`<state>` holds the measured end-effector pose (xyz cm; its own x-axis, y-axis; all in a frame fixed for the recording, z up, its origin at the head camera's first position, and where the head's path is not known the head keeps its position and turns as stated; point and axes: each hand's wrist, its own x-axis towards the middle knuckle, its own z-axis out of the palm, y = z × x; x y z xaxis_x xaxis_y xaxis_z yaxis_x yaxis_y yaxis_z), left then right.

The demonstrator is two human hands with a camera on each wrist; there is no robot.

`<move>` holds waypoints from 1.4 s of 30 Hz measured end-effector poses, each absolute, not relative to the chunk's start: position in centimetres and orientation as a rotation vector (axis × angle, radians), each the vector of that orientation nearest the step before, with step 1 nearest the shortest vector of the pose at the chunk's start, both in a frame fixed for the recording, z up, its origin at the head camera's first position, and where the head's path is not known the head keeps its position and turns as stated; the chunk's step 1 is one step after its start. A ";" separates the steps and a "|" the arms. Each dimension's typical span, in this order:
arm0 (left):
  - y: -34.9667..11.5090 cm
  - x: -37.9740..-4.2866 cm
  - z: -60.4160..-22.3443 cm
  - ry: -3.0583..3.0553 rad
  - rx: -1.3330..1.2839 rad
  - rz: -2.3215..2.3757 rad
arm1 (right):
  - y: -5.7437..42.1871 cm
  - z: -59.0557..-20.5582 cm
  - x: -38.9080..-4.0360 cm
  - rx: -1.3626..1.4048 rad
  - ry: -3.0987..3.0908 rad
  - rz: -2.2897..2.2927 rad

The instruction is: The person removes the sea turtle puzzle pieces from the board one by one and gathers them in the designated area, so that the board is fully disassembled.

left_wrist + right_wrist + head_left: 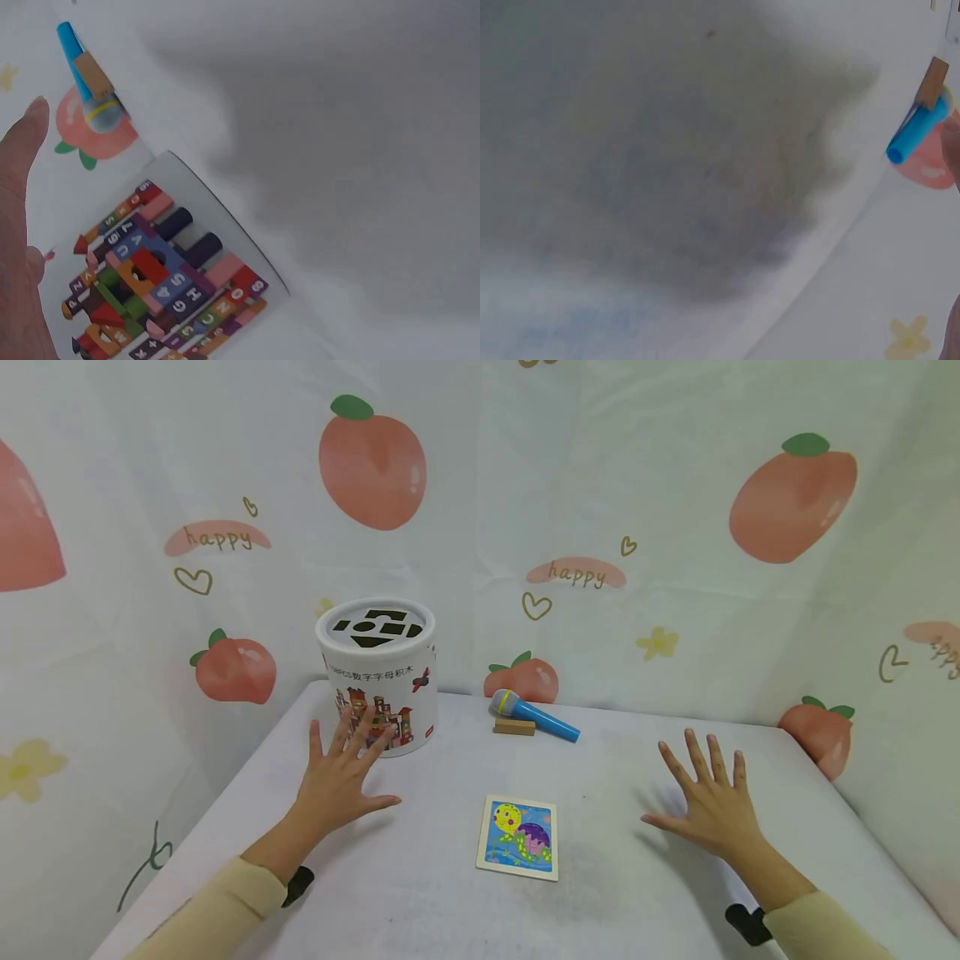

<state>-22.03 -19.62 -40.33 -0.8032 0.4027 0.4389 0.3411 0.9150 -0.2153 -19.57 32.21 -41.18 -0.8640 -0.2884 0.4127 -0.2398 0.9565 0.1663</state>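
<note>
With fingers spread, my left hand [337, 785] hovers over the left part of the table, its fingertips overlapping the white bucket [378, 677] in the head view. That bucket has a lid with shaped holes and a picture of letter blocks on its side [169, 277]. My right hand [716, 810] is spread too, above the table's right side, holding nothing. Between the hands lies a small square picture puzzle [517, 837] showing a yellow and purple turtle. Farther back, a blue toy microphone [551, 722] lies beside a small brown wooden block [514, 727].
A white cloth covers the table [600, 893]. Behind it hangs a white curtain [465, 527] printed with peaches, hearts and flowers. Black straps [747, 925] show at both wrists, near the cream sleeves [821, 931].
</note>
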 end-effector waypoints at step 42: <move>-9.2 -21.8 -41.3 -2.835 -1.249 -0.073 | 18.3 -41.8 -23.0 0.526 -2.855 0.258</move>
<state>-21.81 -9.20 -41.27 -0.6741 0.7363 0.0583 0.7383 0.6739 0.0259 -22.96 18.29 -41.80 -0.9100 -0.3290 0.2524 -0.3690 0.9202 -0.1307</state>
